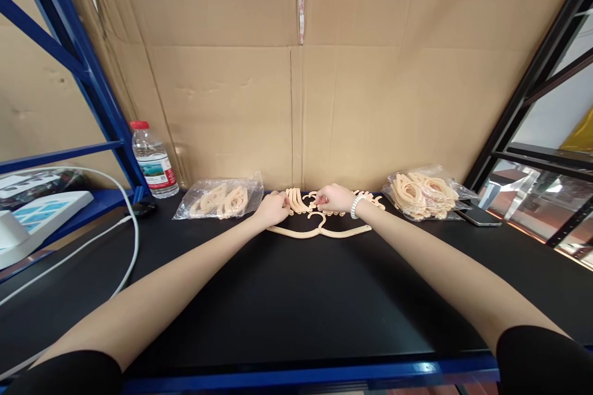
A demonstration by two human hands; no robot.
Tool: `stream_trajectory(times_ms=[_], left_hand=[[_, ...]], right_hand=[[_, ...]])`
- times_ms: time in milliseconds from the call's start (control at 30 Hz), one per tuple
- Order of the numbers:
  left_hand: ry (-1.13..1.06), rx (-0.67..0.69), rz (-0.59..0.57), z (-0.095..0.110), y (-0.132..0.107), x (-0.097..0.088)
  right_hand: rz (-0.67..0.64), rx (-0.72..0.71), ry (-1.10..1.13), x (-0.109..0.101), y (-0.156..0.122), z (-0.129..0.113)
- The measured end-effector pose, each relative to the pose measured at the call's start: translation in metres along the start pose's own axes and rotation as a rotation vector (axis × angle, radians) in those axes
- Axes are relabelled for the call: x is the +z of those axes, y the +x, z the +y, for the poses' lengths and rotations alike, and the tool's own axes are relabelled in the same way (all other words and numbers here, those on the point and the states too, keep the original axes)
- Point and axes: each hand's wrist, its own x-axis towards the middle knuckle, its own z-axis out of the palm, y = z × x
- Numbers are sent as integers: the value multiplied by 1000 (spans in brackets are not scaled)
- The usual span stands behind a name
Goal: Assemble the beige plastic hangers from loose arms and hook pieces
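Note:
Both arms reach far across the black table top. My left hand is closed on the left end of a row of beige plastic hanger pieces lying at the back. My right hand, with a white bracelet at the wrist, pinches a piece in the middle of that same row. One whole beige hanger lies flat just in front of the hands. A clear bag of beige hanger parts lies to the left, and a fuller clear bag to the right.
A water bottle with a red cap stands at the back left beside a blue rack post. A white cable curves over the left side near a white device. A phone lies at the right. Cardboard walls off the back.

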Motion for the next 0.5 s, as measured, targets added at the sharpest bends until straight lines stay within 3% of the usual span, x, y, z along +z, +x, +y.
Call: stream_trajectory(times_ms=[233, 500], left_hand=[[98, -14, -47, 5, -4, -9], [93, -97, -86, 10, -10, -22]], right_hand=[[128, 16, 25, -2, 3, 3], [552, 69, 243, -17, -9, 14]])
